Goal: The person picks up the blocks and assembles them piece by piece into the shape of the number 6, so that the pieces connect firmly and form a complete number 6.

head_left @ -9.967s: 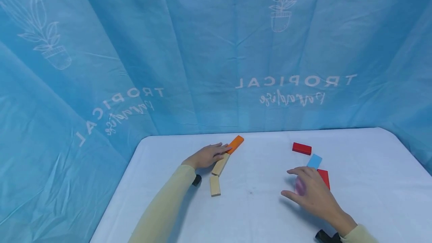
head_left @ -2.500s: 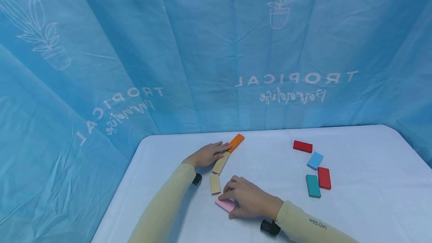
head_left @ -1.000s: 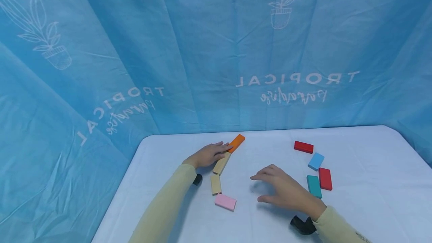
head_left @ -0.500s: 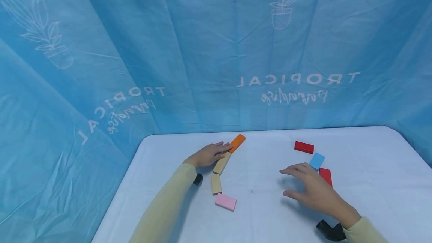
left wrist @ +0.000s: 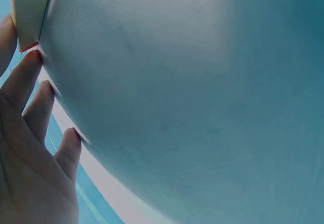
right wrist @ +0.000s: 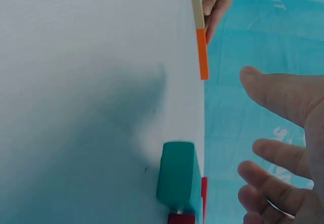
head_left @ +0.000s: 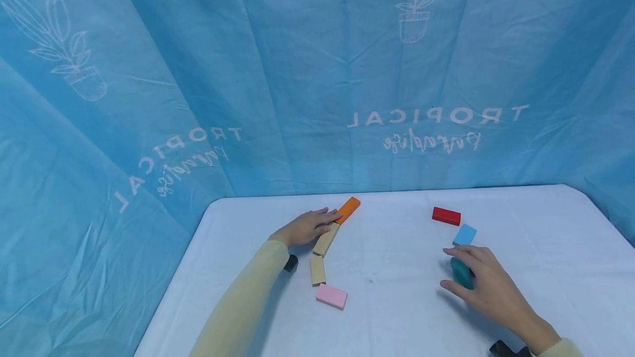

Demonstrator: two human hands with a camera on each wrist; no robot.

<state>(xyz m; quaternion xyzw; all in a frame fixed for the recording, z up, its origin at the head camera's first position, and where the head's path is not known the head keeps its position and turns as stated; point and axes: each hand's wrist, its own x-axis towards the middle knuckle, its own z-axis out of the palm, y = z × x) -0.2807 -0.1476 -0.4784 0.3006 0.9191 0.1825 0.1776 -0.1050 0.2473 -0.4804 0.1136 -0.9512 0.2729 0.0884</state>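
Observation:
My left hand (head_left: 303, 228) lies with extended fingers at the orange block (head_left: 350, 208) and a plain wooden block (head_left: 325, 240), touching their left side. Below these, a second plain block (head_left: 318, 271) and a pink block (head_left: 332, 296) continue the bent row, lying flat. On the right side, my right hand (head_left: 488, 288) hovers around a teal block (head_left: 461, 273), thumb and fingers spread apart. The right wrist view shows the teal block (right wrist: 177, 176) apart from the fingers. A red block (right wrist: 181, 218) beside it is mostly hidden by the hand in the head view.
Farther back on the right lie a blue block (head_left: 464, 234) and another red block (head_left: 446, 216). The white-covered table (head_left: 387, 324) ends at a blue printed curtain (head_left: 307, 98) behind and at the left.
My right hand set the pink block down at the near end of the row and released it. It then moved right to the teal block. The left hand stays put.

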